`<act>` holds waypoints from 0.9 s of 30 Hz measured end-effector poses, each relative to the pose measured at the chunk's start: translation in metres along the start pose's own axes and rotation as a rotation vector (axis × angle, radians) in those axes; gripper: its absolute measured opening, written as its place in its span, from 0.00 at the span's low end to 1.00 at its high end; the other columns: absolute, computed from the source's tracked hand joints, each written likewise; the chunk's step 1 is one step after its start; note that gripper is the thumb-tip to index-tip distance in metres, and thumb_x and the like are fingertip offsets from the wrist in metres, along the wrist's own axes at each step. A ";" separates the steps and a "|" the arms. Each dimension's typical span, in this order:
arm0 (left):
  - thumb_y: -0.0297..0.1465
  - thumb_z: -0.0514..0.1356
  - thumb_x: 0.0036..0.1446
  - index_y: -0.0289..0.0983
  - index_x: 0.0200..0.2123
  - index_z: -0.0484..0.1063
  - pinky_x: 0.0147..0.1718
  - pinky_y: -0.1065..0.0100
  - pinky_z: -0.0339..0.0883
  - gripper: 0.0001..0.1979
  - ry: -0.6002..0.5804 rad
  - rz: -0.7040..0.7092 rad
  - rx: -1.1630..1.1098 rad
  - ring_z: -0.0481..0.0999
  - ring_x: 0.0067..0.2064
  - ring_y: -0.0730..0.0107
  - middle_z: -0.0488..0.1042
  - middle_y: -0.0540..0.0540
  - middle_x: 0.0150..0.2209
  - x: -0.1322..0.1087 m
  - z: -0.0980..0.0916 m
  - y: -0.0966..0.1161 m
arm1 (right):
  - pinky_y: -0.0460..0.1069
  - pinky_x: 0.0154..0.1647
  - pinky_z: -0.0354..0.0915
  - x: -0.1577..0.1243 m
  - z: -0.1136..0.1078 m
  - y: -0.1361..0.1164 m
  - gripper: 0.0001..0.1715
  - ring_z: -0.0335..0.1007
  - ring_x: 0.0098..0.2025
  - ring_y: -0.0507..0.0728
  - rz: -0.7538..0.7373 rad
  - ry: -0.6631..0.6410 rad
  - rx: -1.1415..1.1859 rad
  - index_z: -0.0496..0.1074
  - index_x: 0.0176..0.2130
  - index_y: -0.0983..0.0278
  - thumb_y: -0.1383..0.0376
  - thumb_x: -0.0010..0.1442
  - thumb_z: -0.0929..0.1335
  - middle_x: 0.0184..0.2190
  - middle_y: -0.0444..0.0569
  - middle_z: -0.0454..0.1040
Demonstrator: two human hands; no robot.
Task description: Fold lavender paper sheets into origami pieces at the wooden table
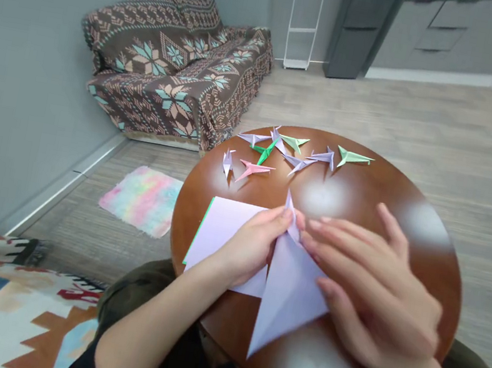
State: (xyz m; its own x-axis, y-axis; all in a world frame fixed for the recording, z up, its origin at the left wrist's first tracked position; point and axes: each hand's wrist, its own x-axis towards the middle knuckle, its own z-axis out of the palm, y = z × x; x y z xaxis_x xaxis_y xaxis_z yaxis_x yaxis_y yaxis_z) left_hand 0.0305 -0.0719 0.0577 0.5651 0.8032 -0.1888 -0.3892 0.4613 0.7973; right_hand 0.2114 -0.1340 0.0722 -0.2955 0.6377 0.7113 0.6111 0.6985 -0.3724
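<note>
The person's left hand [247, 244] and right hand [365, 287] lie close together over a lilac origami sheet [287, 299], partly folded into a long point that juts past the person's side of the tabletop. The left fingers [280, 218] curl together and pinch the sheet near its raised upper tip. The right fingers [328, 243] lie mostly side by side on the folded paper, just beside the left fingertips, with one finger spread away; whether they grip the paper or only press on it, I cannot tell. A flat part of the sheet, edged in green, extends under the left hand. All of this rests on a round wooden tabletop [393, 184]. Farther along it, finished paper figures [297, 164] in lilac, green and pink lie in a loose group, well apart from the hands. Beyond the tabletop, a fluffy rainbow-coloured mat [141, 198] lies on the wood-look floor [427, 127]. A sofa with a brown patterned throw [171, 69] stands against the grey wall [31, 76], and grey cabinets [462, 38] line the far side of the room.
</note>
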 end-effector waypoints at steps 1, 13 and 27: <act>0.44 0.63 0.65 0.36 0.36 0.70 0.33 0.69 0.70 0.16 -0.071 -0.041 0.014 0.77 0.28 0.69 0.75 0.49 0.26 0.000 -0.002 0.001 | 0.73 0.73 0.50 0.001 -0.005 0.004 0.20 0.75 0.60 0.68 0.067 0.040 0.019 0.78 0.56 0.57 0.69 0.65 0.70 0.55 0.53 0.81; 0.35 0.68 0.62 0.37 0.34 0.66 0.32 0.71 0.69 0.13 -0.558 -0.388 0.268 0.70 0.24 0.76 0.68 0.55 0.23 -0.004 -0.009 0.012 | 0.51 0.55 0.70 0.007 -0.015 0.042 0.10 0.74 0.54 0.59 0.359 -0.285 0.603 0.81 0.44 0.53 0.67 0.63 0.75 0.50 0.48 0.76; 0.32 0.64 0.65 0.37 0.37 0.67 0.31 0.73 0.68 0.07 -0.566 -0.317 0.436 0.72 0.27 0.76 0.71 0.54 0.26 -0.001 -0.012 0.006 | 0.47 0.44 0.71 0.008 -0.027 0.054 0.08 0.77 0.40 0.55 0.632 -0.413 0.749 0.80 0.43 0.58 0.63 0.61 0.77 0.38 0.45 0.79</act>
State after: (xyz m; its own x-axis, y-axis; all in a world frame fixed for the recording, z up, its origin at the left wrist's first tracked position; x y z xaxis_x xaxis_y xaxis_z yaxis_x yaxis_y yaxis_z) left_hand 0.0191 -0.0651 0.0562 0.9322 0.2892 -0.2177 0.1076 0.3529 0.9294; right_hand 0.2613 -0.0998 0.0741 -0.3950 0.9171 0.0548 0.1745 0.1334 -0.9756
